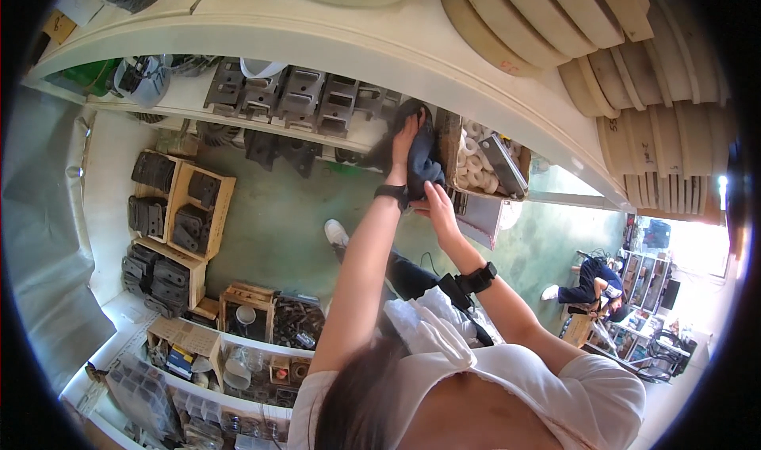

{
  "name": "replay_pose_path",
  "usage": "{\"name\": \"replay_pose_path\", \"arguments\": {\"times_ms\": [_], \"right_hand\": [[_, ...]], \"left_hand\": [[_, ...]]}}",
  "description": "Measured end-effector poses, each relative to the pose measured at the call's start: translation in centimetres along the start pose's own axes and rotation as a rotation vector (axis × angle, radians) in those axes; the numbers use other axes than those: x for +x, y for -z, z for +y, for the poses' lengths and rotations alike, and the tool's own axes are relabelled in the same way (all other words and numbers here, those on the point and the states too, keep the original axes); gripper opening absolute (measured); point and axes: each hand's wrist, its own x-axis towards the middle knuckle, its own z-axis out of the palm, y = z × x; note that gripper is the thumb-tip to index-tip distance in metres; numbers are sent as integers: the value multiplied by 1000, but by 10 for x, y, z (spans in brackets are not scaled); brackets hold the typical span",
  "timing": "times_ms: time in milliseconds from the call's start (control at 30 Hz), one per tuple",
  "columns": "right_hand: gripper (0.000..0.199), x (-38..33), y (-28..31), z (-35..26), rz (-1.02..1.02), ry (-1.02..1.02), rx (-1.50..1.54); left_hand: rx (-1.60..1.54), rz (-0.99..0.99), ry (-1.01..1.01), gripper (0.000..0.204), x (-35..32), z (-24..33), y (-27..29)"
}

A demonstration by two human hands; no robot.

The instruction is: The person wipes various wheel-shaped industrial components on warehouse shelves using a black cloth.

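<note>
A dark, bunched cloth point(426, 158) lies against the shelf edge, between the row of metal brackets and a cardboard box. My left hand point(405, 142) grips its upper part, with the fingers laid along the fabric. At its lower end, the fingers of my right hand point(435, 209) close on the fabric, their tips partly hidden. Grey metal brackets point(301, 93) stand in a row on the shelf left of the cloth. Just to the right is the cardboard box point(449, 145), filled with white ring-shaped parts point(473, 160) and a flat metal piece point(505, 163).
Stacked pale discs point(523, 22) fill the upper shelf at right. Wooden crates point(214, 204) of dark metal parts stand at left. Shelves with boxes and plastic containers point(238, 367) run along the lower left. Another person point(598, 283) is bent over at far right.
</note>
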Motion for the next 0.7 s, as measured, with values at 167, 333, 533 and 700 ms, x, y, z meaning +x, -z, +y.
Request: {"name": "replay_pose_path", "arguments": {"times_ms": [167, 333, 533, 700], "right_hand": [[41, -1, 0, -16, 108, -335, 222], [33, -8, 6, 17, 67, -360, 219], [27, -25, 4, 18, 43, -289, 97], [27, -5, 4, 9, 118, -321, 245]], "left_hand": [[234, -276, -92, 51, -14, 30, 33], [790, -421, -274, 65, -52, 64, 72], [899, -325, -309, 59, -49, 48, 60], [581, -270, -170, 54, -5, 43, 37]]}}
